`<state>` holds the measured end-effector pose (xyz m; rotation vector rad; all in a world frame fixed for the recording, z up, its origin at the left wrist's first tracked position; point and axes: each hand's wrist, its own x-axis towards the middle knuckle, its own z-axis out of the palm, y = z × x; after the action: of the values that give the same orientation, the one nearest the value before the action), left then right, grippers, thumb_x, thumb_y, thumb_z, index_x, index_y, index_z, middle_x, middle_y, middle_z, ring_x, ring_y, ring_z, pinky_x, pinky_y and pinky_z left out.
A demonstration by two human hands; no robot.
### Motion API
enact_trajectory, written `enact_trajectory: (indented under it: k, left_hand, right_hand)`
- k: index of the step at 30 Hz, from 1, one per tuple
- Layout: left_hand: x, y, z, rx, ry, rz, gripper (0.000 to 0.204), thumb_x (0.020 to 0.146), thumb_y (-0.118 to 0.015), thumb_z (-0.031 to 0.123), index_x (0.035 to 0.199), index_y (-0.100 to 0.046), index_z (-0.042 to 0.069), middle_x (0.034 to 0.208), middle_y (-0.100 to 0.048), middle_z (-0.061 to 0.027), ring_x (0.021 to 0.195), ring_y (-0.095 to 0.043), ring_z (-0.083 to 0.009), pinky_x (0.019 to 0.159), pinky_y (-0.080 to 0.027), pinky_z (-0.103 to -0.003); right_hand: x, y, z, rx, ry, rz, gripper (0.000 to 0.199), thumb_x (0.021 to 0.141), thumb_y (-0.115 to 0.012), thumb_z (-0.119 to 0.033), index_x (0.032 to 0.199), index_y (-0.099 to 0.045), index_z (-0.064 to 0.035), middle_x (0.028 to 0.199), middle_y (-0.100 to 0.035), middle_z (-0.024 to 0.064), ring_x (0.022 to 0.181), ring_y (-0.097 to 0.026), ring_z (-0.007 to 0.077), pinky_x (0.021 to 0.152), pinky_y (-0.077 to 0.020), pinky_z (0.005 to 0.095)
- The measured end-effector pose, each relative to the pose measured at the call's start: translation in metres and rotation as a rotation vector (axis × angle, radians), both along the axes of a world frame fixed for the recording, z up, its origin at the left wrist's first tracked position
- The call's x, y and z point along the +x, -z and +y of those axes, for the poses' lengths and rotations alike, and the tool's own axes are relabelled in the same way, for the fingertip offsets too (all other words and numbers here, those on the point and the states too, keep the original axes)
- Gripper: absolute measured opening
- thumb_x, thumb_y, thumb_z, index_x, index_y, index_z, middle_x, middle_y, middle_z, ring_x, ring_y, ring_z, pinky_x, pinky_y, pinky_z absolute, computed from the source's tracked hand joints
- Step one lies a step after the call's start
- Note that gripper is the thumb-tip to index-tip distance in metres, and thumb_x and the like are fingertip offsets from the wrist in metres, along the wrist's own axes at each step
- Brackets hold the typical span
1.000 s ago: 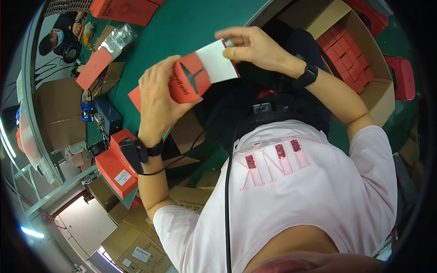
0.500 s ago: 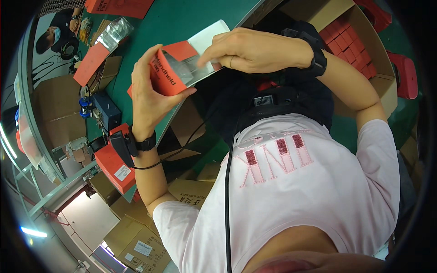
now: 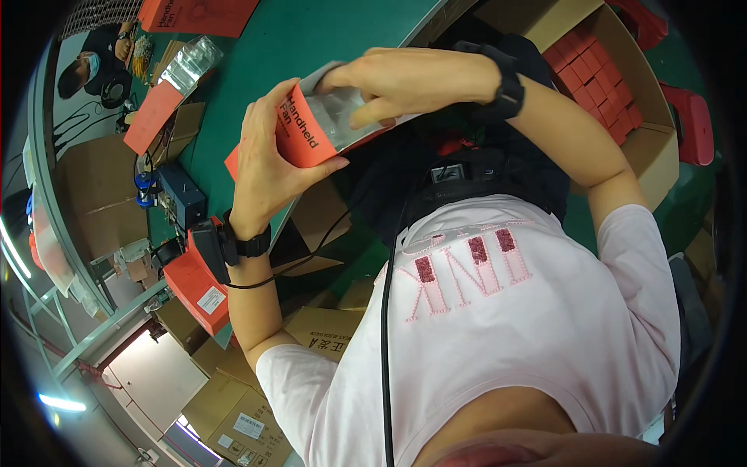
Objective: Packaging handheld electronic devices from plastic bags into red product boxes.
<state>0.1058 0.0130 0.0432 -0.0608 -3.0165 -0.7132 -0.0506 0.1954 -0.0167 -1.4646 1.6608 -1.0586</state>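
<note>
My left hand (image 3: pixel 266 159) is closed around the end of a red cardboard box (image 3: pixel 306 134), thumb along the near edge and fingers over the far side. The box is tilted, its open mouth facing right, above the near edge of the green table. Clear plastic (image 3: pixel 334 113) shows inside the mouth. My right hand (image 3: pixel 401 82) reaches into the mouth from the right, thumb and fingers apart, touching the plastic. A grey-looking flap (image 3: pixel 317 80) stands beside its fingers. Some fingertips and the deeper contents are hidden.
On the green table (image 3: pixel 257 47) lie another red box (image 3: pixel 198 15), an open red box with clear plastic (image 3: pixel 156 113) and a blue device (image 3: pixel 181 194). A carton of small red boxes (image 3: pixel 595 86) stands at right. A person (image 3: pixel 97 66) sits at far left.
My right hand has moved left and deeper into the box's mouth, its thumb and fingers spreading. The box has shifted slightly right in my left hand; the white flap no longer stands out clearly.
</note>
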Motion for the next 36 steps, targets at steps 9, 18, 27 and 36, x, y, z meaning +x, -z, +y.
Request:
enact_trajectory:
  k: [9, 18, 27, 36]
  left_hand:
    - [-0.004, -0.01, -0.035, -0.085, -0.155, -0.117, 0.099, 0.06, -0.097, 0.036, 0.142, -0.048, 0.007, 0.131, -0.059, -0.0152, 0.12, -0.057, -0.037, 0.104, -0.046, -0.046]
    - [-0.014, 0.022, -0.036, -0.202, -0.153, 0.165, 0.101, 0.072, -0.09, 0.047, 0.149, -0.044, -0.001, 0.138, -0.056, -0.0242, 0.127, -0.053, -0.04, 0.109, -0.041, -0.048]
    - [-0.036, 0.028, -0.027, 0.028, -0.204, 0.228, 0.076, 0.076, -0.089, 0.037, 0.132, -0.062, -0.006, 0.118, -0.067, -0.0197, 0.097, -0.065, -0.0292, 0.088, -0.052, -0.038]
    - [-0.042, 0.021, -0.031, 0.613, -0.245, 0.148, 0.051, 0.079, -0.085, 0.019, 0.116, -0.059, -0.004, 0.108, -0.066, -0.0083, 0.099, -0.064, -0.018, 0.084, -0.053, -0.034]
  right_hand:
    - [-0.061, 0.023, -0.027, -0.402, 0.186, 0.301, 0.015, 0.089, -0.066, -0.016, 0.09, -0.072, -0.0018, 0.081, -0.07, 0.0133, 0.075, -0.068, 0.0286, 0.069, -0.0534, 0.0375]
    - [-0.069, -0.037, -0.013, -0.359, 0.41, 0.44, 0.026, 0.091, -0.059, -0.016, 0.106, -0.075, -0.0006, 0.113, -0.067, 0.0189, 0.108, -0.063, 0.0373, 0.093, -0.051, 0.0425]
    - [-0.067, 0.002, -0.064, -0.306, 0.282, 0.53, 0.024, 0.089, -0.062, -0.015, 0.1, -0.072, 0.003, 0.095, -0.067, 0.0231, 0.093, -0.065, 0.0418, 0.085, -0.0527, 0.0447]
    - [-0.005, -0.056, -0.097, -0.575, 0.438, 0.951, 0.019, 0.088, -0.066, -0.017, 0.102, -0.069, -0.0053, 0.091, -0.071, 0.0111, 0.09, -0.07, 0.0273, 0.078, -0.0558, 0.0369]
